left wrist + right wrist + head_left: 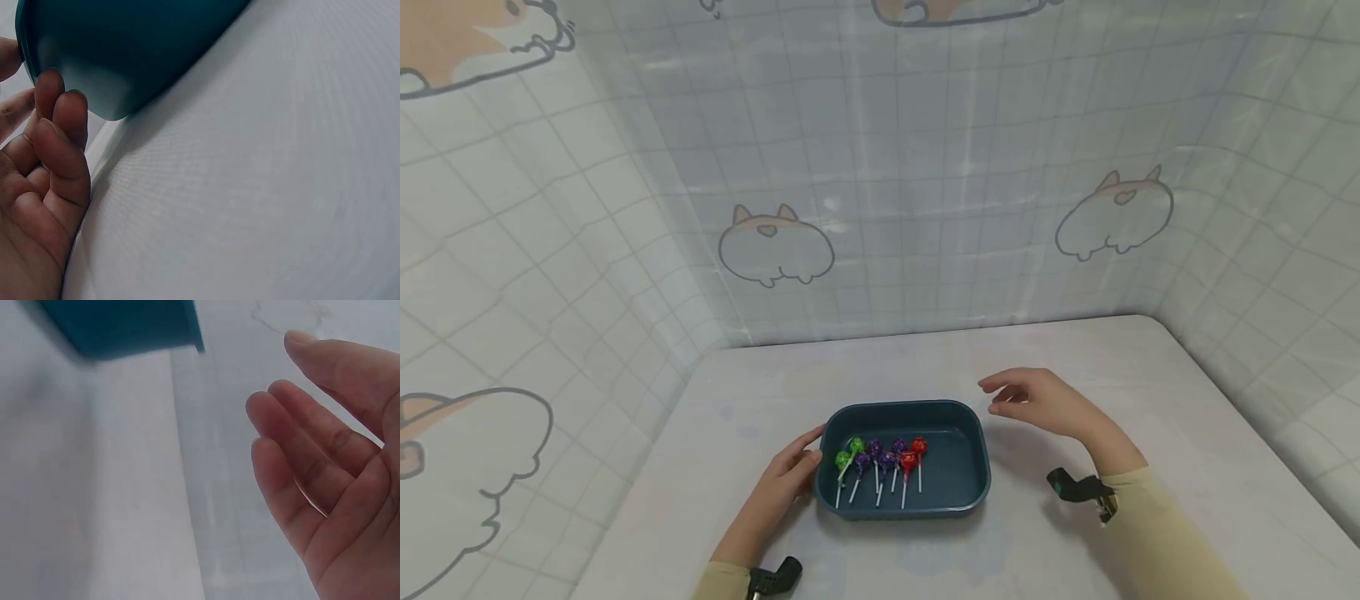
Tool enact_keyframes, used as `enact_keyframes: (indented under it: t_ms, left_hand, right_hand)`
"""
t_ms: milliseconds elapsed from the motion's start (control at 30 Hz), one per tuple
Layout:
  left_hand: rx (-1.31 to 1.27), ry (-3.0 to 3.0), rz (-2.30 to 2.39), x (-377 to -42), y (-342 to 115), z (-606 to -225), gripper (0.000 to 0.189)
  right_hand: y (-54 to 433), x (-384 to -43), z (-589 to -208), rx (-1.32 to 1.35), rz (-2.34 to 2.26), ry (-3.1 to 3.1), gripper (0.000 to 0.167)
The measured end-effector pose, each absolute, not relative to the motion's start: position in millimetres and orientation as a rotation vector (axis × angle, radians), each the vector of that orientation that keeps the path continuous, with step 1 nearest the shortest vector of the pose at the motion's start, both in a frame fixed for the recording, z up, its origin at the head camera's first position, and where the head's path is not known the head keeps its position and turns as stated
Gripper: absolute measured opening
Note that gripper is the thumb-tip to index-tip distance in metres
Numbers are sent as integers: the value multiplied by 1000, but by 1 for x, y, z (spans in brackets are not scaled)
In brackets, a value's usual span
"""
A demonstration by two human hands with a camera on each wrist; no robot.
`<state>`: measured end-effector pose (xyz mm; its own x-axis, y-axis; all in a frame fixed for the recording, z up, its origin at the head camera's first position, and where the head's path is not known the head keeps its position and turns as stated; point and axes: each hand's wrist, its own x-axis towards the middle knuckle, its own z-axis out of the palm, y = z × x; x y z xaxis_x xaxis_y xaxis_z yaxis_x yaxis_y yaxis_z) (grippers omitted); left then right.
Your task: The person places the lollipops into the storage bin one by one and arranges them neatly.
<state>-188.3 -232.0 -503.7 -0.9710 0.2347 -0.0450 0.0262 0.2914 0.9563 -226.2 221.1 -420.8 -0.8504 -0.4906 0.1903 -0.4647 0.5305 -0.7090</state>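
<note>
A dark teal tray stands on the table with several lollipops in its left and middle part. Two green lollipops lie leftmost, several purple lollipops beside them, then two red lollipops; their white sticks point toward the near side. My left hand holds the tray's left edge, thumb at the rim and curled fingers against the outer wall. Beyond the tray's right rear corner, my right hand hovers over the table, holding nothing, its fingers loosely bent and the thumb apart.
The pale table reaches back to a hanging sheet printed with a grid and cartoon dogs. More of this sheet walls in both sides. Each wrist carries a small black camera mount.
</note>
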Motion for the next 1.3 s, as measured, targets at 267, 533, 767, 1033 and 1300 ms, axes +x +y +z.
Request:
enact_keyframes:
  t_ms: [267,533,767,1033,1300]
  left_hand:
    - [230,2376,1763,-185,-233,-501,44]
    - [227,2362,1759,-178,-237,-498,46]
    - [219,2371,1762,-175,-240,-493,45]
    - [220,2374,1763,-174,-239,-496,45]
    - [221,2376,1764,-174,-242,-499,44]
  right_hand:
    - [245,-224,-419,-673,-1269,2769,41]
    - [279,-220,-420,-509,-1153,2885,36]
    - [294,-223,-421,-449,-1040,2995,34]
    - [290,-228,-437,-363,-921,2949,35]
    - [290,-229,-440,-309,-790,2963,35]
